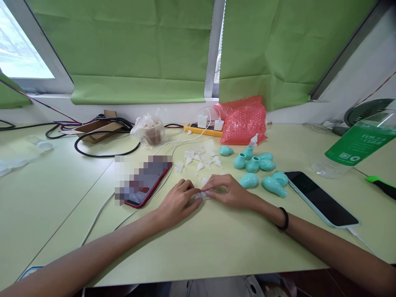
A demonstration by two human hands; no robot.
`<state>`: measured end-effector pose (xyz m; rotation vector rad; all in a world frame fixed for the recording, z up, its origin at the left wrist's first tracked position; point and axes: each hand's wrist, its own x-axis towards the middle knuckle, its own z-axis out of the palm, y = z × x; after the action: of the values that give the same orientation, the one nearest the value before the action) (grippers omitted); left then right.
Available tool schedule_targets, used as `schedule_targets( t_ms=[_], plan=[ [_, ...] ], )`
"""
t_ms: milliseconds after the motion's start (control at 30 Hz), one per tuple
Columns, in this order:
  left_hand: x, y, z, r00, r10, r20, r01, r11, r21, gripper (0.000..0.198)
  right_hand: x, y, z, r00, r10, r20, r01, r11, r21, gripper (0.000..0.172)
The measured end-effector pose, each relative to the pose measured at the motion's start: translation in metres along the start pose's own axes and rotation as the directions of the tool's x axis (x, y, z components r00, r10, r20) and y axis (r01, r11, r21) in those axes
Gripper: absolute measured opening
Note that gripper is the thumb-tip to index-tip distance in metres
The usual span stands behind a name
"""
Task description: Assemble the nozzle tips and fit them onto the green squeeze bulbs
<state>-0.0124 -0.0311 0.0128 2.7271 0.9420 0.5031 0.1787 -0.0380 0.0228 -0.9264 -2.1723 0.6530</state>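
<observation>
My left hand (177, 202) and my right hand (227, 190) meet at the middle of the pale green table (216, 247). Both pinch a small clear plastic piece (202, 195) between their fingertips, low against the tabletop. Just beyond the hands lie several small white cone-shaped tips (199, 160). To the right of my right hand sit several teal bulb-shaped parts (258, 171), one of them with a white tip (253, 140) fitted. My right wrist wears a black band (284, 218).
A red-cased phone (145, 183) on a white cable lies left of the hands, a light-blue phone (321, 199) to the right. Behind stand a yellow power strip (202, 128), red bubble wrap (244, 119), a bagged cup (151, 131), a cardboard box (97, 128) and a green-labelled bottle (355, 144).
</observation>
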Motion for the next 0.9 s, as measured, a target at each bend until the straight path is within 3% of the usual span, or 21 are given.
schedule_targets(
  t_ms=[233,467,900],
  plan=[
    [0.000,0.001,0.000,1.000,-0.002,0.012,0.002,1.000,0.005,0.027,-0.002,0.006,0.002,0.992,-0.128,0.013,0.129,0.983,-0.134,0.018],
    [0.000,0.000,0.001,0.999,0.006,-0.036,-0.006,1.000,0.001,0.026,-0.006,0.014,0.003,0.946,-0.313,0.086,0.320,0.855,-0.409,0.020],
    [0.002,0.000,0.002,1.000,0.004,-0.019,-0.004,1.000,0.013,0.027,-0.006,0.013,0.007,0.927,-0.348,0.137,0.370,0.799,-0.474,0.014]
  ],
)
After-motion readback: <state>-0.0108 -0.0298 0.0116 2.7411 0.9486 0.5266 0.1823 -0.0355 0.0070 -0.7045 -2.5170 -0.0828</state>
